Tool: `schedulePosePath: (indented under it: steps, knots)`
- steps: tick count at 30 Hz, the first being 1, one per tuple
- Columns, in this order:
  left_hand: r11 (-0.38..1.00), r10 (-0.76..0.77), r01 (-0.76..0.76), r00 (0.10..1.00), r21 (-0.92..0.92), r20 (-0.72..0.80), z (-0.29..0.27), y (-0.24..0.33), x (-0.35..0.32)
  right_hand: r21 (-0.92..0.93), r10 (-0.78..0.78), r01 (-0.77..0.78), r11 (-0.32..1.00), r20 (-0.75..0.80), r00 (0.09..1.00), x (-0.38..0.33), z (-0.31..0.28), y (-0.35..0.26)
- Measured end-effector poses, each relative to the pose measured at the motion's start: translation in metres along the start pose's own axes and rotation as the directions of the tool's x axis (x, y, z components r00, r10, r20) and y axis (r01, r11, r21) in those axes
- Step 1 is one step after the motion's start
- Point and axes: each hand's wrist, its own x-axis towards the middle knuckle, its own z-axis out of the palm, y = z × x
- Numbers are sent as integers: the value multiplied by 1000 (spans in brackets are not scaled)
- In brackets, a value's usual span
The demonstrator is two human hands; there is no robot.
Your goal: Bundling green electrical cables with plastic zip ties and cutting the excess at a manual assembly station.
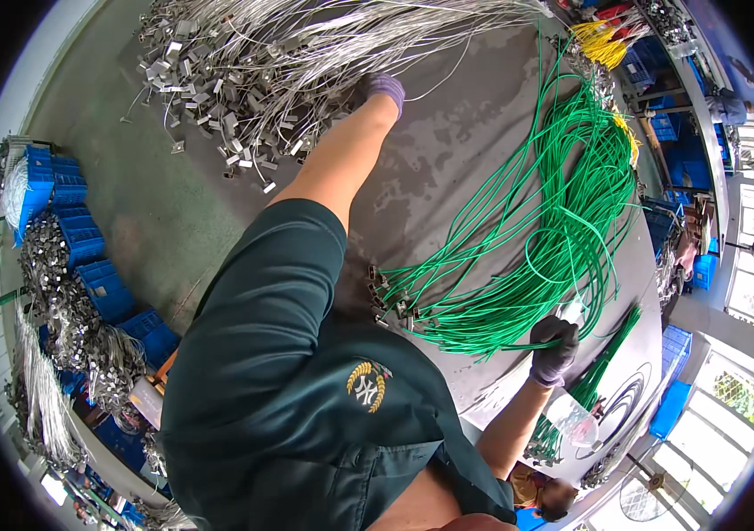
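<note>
My left hand (pixel 385 92), in a purple-grey glove, reaches far forward to a heap of silvery-white cables (pixel 333 40) with metal end pieces. Its fingers are hidden there, so I cannot tell whether it is closed. On the right, my right hand (pixel 554 350) in a dark glove is curled at the near edge of a large bundle of green cables (pixel 563 195), closed on some of them. A small white piece (pixel 571 311) shows just above its fingers. Metal ends (pixel 386 296) of the green cables lie near my body.
A second, tied-looking green bundle (pixel 607 358) lies right of my right hand, beside clear plastic (pixel 572 420). Yellow cables (pixel 603 42) sit at the far right. Blue crates (pixel 80 232) and piled metal parts (pixel 54 265) stand at the left. A person (pixel 545 496) is at the lower right.
</note>
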Motion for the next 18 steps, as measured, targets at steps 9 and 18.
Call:
schedulePosePath:
  steps: [9,18]
  knots:
    - [996,-40,41,999,-84,13,2,-5,-5,-41,135,-134,990,24,991,-2,3,11]
    - [860,-43,13,998,-509,-48,43,76,-134,-280,153,-130,951,64,986,2,5,34]
